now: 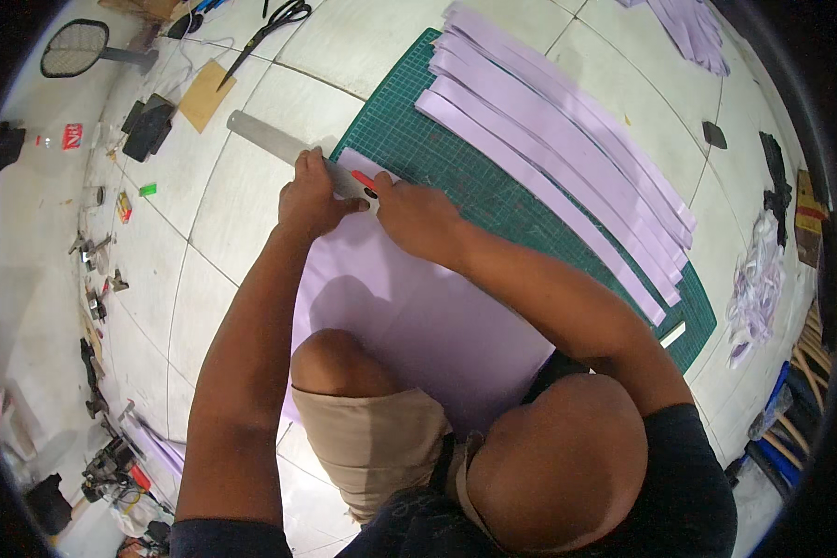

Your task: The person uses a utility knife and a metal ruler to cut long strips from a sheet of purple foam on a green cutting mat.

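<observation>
My left hand presses down on a grey see-through ruler, thumb spread from the fingers. The ruler lies slantwise across the far end of a wide piece of lilac fabric. Close by on the right, my right hand is closed around a rotary cutter with a red handle and a dark round part, held at the ruler's edge. Its blade is hidden. The fabric reaches back under my bent knee and partly covers a green cutting mat. Several long lilac strips lie side by side on the mat.
Large black scissors lie on the tiled floor at the far left, near brown card and a dark case. A racket and small metal parts line the left wall. Scrap fabric is heaped at the right.
</observation>
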`<state>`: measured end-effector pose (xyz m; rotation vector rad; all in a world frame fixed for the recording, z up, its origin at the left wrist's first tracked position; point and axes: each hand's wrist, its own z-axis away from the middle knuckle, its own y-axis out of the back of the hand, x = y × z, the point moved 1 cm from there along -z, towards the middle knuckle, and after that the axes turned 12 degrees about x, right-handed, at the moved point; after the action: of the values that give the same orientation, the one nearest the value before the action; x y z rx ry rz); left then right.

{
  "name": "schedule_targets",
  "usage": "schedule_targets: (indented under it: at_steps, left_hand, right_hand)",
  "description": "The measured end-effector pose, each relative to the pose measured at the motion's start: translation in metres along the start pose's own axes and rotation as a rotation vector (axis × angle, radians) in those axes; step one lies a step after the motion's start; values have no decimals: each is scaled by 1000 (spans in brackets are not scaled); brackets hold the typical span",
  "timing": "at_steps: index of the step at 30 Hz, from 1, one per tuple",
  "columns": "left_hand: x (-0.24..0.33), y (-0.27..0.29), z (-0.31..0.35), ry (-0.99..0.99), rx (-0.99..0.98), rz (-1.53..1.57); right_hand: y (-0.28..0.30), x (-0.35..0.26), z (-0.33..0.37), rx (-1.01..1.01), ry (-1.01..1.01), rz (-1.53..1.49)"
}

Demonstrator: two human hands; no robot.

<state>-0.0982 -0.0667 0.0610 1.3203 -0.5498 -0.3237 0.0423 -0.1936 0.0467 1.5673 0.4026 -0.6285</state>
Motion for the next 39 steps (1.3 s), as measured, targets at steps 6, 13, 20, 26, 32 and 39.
schedule_targets:
  at_steps: [6,13,20,26,32,39]
  left_hand:
    - [-6,2,-1,-27,-33,81]
    - [0,3,3,-90,-56,-129]
    - [3,7,-5,-52,-103,-96]
    - [-8,-4,-11,-74,-114,-34]
    - [-14,-11,-16,-97,-109,17]
    - [-34,-14,-16,-175,-104,14]
  right_hand:
    - [-3,-5,-3,7,22,64]
    - [19,-13,-9,-102,-48,-23]
    - [55,11,60,-277,-240,18]
    - [104,37,159,-395,-392,48]
    - [145,77,274,-570,-477,289]
    - [184,117,415,-631,-642,334]
